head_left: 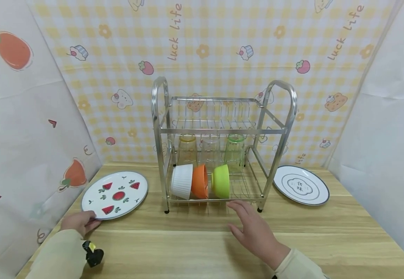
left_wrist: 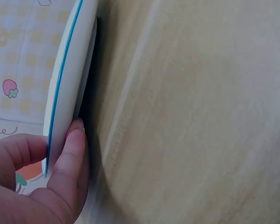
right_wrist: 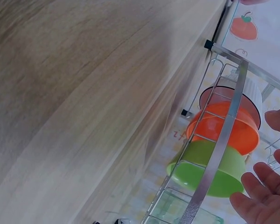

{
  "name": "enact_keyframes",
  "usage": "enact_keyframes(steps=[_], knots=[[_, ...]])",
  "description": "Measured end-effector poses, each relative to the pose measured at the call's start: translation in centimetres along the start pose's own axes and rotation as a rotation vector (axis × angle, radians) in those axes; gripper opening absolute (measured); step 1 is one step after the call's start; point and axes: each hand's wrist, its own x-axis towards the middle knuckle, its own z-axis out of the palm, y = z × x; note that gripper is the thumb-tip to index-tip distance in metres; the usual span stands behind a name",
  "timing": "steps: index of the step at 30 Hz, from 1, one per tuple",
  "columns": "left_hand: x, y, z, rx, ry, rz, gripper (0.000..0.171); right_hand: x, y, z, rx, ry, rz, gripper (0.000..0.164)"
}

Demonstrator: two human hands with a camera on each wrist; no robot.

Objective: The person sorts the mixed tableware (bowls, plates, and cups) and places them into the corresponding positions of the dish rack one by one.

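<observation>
My left hand (head_left: 79, 223) pinches the near-left rim of a white plate (head_left: 128, 201) printed with watermelon slices. In the left wrist view the thumb lies on top of the plate (left_wrist: 70, 79) and the fingers beneath its edge. My right hand (head_left: 252, 232) is in front of the dish rack (head_left: 219, 131), its fingers spread and holding nothing. On the rack's lower tier, a white ribbed bowl (head_left: 182, 181), an orange bowl (head_left: 200, 181) and a green bowl (head_left: 221, 181) stand on their sides. The green bowl (right_wrist: 207, 168) is nearest the right hand in the right wrist view.
Behind the bowls stand a yellowish glass (head_left: 187, 151), a clear glass (head_left: 210, 151) and a green glass (head_left: 235, 153). A white plate with a dark rim (head_left: 318, 192) lies right of the rack on the wooden table (head_left: 174, 248). Patterned cloth (head_left: 219, 77) hangs behind.
</observation>
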Motion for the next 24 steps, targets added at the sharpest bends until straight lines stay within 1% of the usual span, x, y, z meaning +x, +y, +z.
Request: enact_keyframes(steps=[1, 3, 4, 7, 8, 9, 10, 11, 13, 14, 15, 18, 20, 21, 22, 24], knots=[[0.3, 0.0, -0.1, -0.014, -0.012, -0.009, 0.044, 0.0, 0.0, 0.0, 0.003, -0.001, 0.003, 0.058], [0.9, 0.1, -0.1, -0.032, -0.041, -0.023, 0.045, 0.0, 0.0, 0.0, 0.005, 0.0, 0.005, 0.058], [1.6, 0.0, -0.1, -0.039, -0.058, -0.031, 0.046, 0.0, 0.0, 0.0, 0.006, 0.0, 0.005, 0.058], [4.5, -0.3, -0.2, -0.058, -0.078, -0.057, 0.05, 0.0, 0.0, -0.1, 0.004, 0.004, 0.005, 0.058], [5.3, -0.4, -0.3, -0.062, -0.091, -0.057, 0.056, 0.0, 0.0, -0.1, 0.002, 0.004, 0.004, 0.058], [6.0, -0.5, -0.4, -0.065, -0.096, -0.062, 0.056, 0.0, 0.0, -0.1, 0.004, 0.003, 0.005, 0.058], [6.4, -0.6, -0.4, -0.07, -0.098, -0.067, 0.056, 0.0, 0.0, -0.1, 0.007, 0.001, 0.008, 0.057], [6.5, -0.6, -0.4, -0.07, -0.083, -0.071, 0.056, 0.0, 0.0, -0.1, 0.01, -0.001, 0.01, 0.057], [5.5, -0.5, -0.3, -0.06, -0.093, -0.059, 0.057, 0.0, 0.0, -0.2, 0.015, -0.006, 0.017, 0.057], [4.7, -0.4, -0.3, -0.055, -0.088, -0.051, 0.057, 0.0, 0.0, -0.2, 0.019, -0.01, 0.021, 0.057], [3.7, -0.3, -0.1, -0.05, -0.061, -0.043, 0.056, 0.0, 0.0, -0.2, 0.024, -0.013, 0.025, 0.057], [1.1, -0.2, 0.0, -0.057, -0.057, -0.003, 0.058, -0.1, 0.0, -0.2, 0.029, -0.024, 0.037, 0.057], [-0.3, -0.2, 0.1, -0.084, -0.047, 0.016, 0.06, -0.2, 0.0, -0.2, 0.029, -0.026, 0.04, 0.057], [-0.7, -0.3, 0.1, -0.094, -0.046, 0.024, 0.061, -0.2, 0.0, -0.2, 0.026, -0.023, 0.039, 0.057], [-1.1, -0.3, 0.0, -0.104, -0.061, 0.03, 0.062, -0.3, 0.1, -0.2, 0.022, -0.019, 0.038, 0.057], [-1.6, -0.3, 0.0, -0.113, -0.05, 0.036, 0.063, -0.4, 0.1, -0.2, 0.014, -0.009, 0.031, 0.056]])
